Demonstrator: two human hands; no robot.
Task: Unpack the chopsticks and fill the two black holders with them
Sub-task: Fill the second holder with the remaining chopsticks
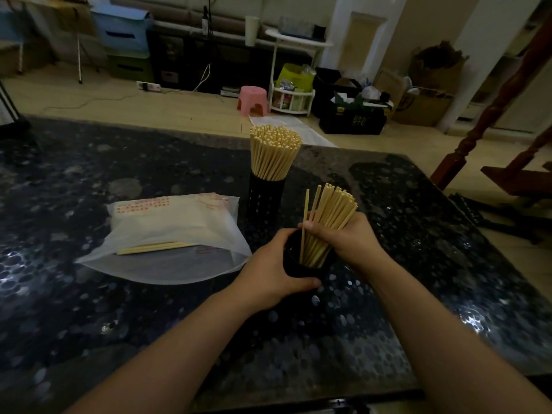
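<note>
So, head view only. The left hand wraps round the near black cylindrical holder, thumb across its front wall, likely to keep it steady and upright on the dark speckled stone desk while it gets loaded. The right hand is curled round a bundle of pale wooden chopsticks, gripping mid-length; the lower ends already sit inside the holder's mouth, the tops fan up and away from the hands. One stick stands a bit apart on the bundle's left side, looks loose. The grip seems meant to guide the lot down together rather than let it scatter.

Beyond both hands stands the second black perforated holder, upright and packed full of chopsticks, so that one reads as done.

Left of the left hand lies the translucent white plastic bag with red print, flat on the desk, mouth toward the person, with a few chopsticks left inside. Those probably go in next.
</note>
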